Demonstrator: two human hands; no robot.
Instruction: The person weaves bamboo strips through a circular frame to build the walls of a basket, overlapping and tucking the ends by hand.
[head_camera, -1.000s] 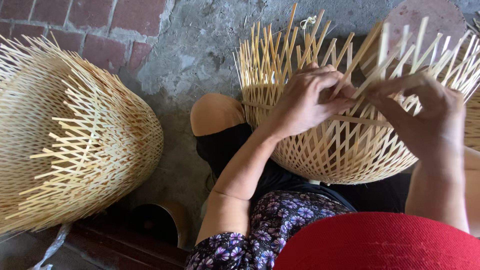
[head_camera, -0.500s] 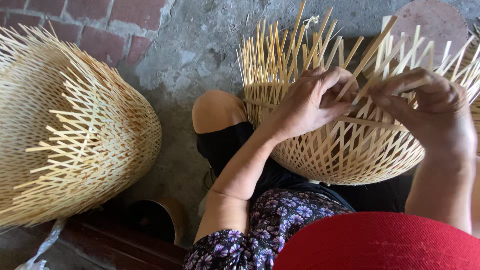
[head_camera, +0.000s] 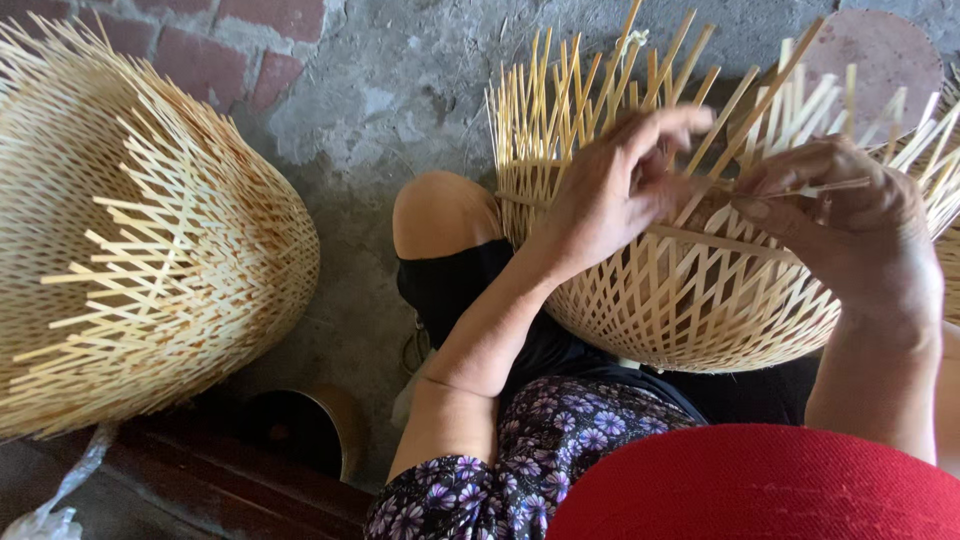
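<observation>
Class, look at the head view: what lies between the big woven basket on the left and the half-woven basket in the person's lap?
Bare grey concrete floor and the person's bent knee.

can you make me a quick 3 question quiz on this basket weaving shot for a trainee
1. True or false: both hands work at the upright strips of the unfinished basket in the person's lap.
2. Where does the other woven basket lie? A) on the person's left, B) on the person's right, C) on top of the unfinished basket.
3. Fill in: the right hand pinches a thin ____ strip.

Key
1. True: the left hand and the right hand are both among the loose strips at the rim.
2. A: it lies on its side by the brick wall.
3. bamboo
</observation>
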